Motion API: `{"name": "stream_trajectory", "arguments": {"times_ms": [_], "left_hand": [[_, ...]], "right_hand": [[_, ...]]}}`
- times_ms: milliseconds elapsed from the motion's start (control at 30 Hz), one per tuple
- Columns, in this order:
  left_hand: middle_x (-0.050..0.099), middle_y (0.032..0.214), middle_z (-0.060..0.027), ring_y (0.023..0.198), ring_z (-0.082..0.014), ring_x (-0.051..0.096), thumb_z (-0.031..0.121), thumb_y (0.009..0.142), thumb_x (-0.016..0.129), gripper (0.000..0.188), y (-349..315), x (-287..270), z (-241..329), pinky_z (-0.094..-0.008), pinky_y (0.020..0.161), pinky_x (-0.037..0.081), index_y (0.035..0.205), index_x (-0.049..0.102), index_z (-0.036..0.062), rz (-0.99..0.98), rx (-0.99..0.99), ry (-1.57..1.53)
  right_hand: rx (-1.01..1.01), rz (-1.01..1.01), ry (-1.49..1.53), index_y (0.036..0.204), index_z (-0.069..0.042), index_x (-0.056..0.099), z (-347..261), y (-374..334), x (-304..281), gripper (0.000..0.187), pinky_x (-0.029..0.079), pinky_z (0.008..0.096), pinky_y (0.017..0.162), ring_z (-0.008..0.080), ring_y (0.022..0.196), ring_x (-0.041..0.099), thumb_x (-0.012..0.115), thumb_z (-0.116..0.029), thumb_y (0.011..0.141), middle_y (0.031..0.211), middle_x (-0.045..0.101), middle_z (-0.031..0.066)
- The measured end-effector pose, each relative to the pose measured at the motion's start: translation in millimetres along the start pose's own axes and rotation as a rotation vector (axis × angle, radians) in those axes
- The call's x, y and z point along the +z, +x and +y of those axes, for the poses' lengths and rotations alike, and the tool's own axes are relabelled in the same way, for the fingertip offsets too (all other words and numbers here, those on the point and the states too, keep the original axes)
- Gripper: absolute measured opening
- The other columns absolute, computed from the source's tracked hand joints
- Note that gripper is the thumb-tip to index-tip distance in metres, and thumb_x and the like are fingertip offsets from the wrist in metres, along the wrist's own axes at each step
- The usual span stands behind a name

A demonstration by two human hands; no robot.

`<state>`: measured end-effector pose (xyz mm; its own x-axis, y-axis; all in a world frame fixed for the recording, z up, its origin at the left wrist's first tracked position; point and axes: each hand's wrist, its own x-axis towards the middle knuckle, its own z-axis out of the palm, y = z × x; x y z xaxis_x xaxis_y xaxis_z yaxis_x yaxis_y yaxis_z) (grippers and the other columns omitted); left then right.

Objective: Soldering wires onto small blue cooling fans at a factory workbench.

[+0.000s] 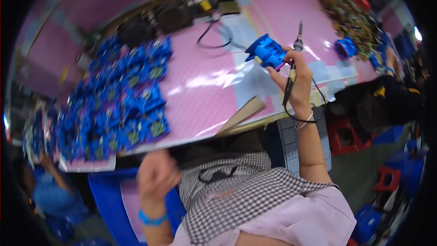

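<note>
My right hand [298, 78] is closed above the table's right half, gripping a blue plastic housing [268, 52] between thumb and fingers. A soldering iron [298, 44] is held in the same hand, its metal tip pointing up and away from me. From the iron's lower end a black cord loops down past my wrist. My left hand [157, 173] is below the table's front edge, over a blue bin [102, 187]. It is smeared by motion; its fingers look bent, but whether they hold anything does not show.
Rows of blue housings with small circuit boards [132, 86] cover the table's left side. Dark boxy devices [173, 16] line the back. A brown strip [243, 114] lies at the front edge. At right are a heap of small parts [357, 25], another blue housing [346, 48] and a co-worker's hand [391, 59].
</note>
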<state>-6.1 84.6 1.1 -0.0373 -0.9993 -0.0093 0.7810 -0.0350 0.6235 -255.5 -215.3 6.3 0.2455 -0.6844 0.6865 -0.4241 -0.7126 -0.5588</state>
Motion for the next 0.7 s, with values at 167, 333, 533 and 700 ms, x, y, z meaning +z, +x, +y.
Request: {"name": "stream_trajectory", "arguments": {"times_ms": [167, 333, 533, 700], "left_hand": [[0.04, 0.058, 0.0048, 0.047, -0.005, 0.031, 0.024, 0.094, 0.055, 0.024, 99, 8, -36, -0.0226, 0.045, 0.025, 0.078, 0.057, 0.0062, 0.448, -0.041, 0.572], [0.052, 0.064, -0.0014, 0.052, -0.008, 0.039, 0.024, 0.083, 0.07, 0.026, 116, -5, -53, -0.0252, 0.047, 0.029, 0.087, 0.067, -0.0012, 0.681, 0.363, 1.373], [0.057, 0.064, -0.0071, 0.052, -0.0144, 0.044, 0.026, 0.084, 0.068, 0.028, 135, -7, -70, -0.0318, 0.047, 0.033, 0.091, 0.069, -0.0014, 0.578, 0.43, 1.456], [0.065, 0.08, -0.0194, 0.071, -0.033, 0.061, 0.027, 0.086, 0.063, 0.03, 151, -13, -47, -0.0412, 0.064, 0.047, 0.093, 0.068, -0.0021, 0.77, 0.303, 1.44]], "right_hand": [[-0.094, -0.285, 0.055, 0.087, -0.002, 0.056, -47, -14, 39, 0.035, 0.047, 0.0345, 0.069, 0.0274, 0.075, 0.059, 0.082, -0.012, 0.066, 0.082, 0.062, 0.0108], [-0.202, -0.577, 0.239, 0.081, -0.002, 0.049, -46, 4, 38, 0.04, 0.048, 0.0331, 0.071, 0.0261, 0.079, 0.061, 0.083, -0.013, 0.064, 0.083, 0.063, 0.0112], [-0.132, -0.625, 0.34, 0.082, -0.002, 0.043, -25, 1, 37, 0.039, 0.051, 0.0324, 0.075, 0.0239, 0.084, 0.065, 0.079, -0.004, 0.069, 0.108, 0.067, 0.0166], [-0.202, -0.508, 0.433, 0.082, -0.002, 0.045, -29, 26, 48, 0.023, 0.054, 0.028, 0.072, 0.0197, 0.086, 0.068, 0.066, 0.008, 0.08, 0.1, 0.069, 0.0173]]}}
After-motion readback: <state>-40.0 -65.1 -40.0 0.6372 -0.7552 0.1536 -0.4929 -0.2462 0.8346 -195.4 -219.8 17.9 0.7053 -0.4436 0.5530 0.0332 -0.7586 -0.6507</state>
